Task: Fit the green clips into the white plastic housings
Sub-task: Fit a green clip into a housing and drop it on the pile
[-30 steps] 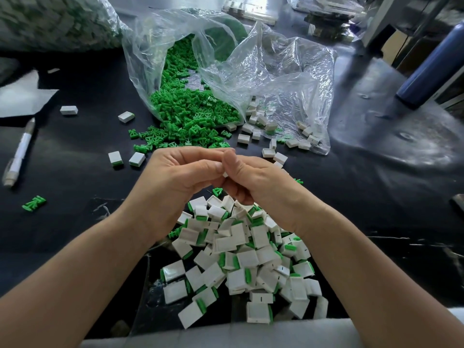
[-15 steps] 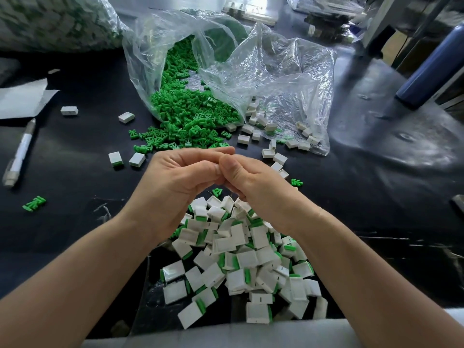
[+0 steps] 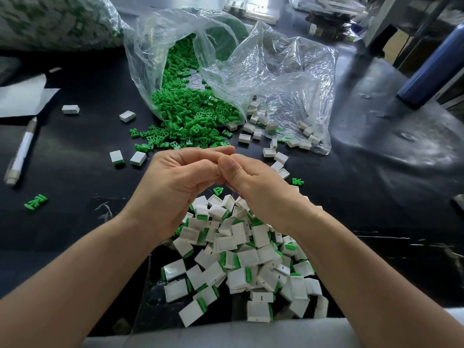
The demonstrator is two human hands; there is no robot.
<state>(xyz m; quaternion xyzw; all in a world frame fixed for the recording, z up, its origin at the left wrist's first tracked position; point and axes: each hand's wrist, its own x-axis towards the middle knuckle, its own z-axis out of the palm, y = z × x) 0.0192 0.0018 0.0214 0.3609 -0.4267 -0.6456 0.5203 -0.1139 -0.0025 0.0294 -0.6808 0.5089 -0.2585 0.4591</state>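
My left hand (image 3: 180, 182) and my right hand (image 3: 261, 189) meet above the table, fingers curled and fingertips pressed together around a small part that the fingers hide. Below them lies a pile of white housings with green clips fitted (image 3: 246, 259). Loose green clips (image 3: 193, 116) spill from an open clear bag (image 3: 160, 46) behind the hands. More white housings (image 3: 261, 121) without clips lie at the mouth of a second clear bag (image 3: 288, 79) to the right.
A white pen (image 3: 22, 151) and paper (image 3: 20, 99) lie at the left. Stray housings (image 3: 127, 116) and a stray clip (image 3: 36, 202) dot the black table (image 3: 376, 184). A blue cylinder (image 3: 431, 66) stands at the far right, and a full bag (image 3: 50, 18) at the back left.
Both hands stayed joined and shifted only slightly; the fingertips keep working the hidden part. The paper at the left looks shifted.
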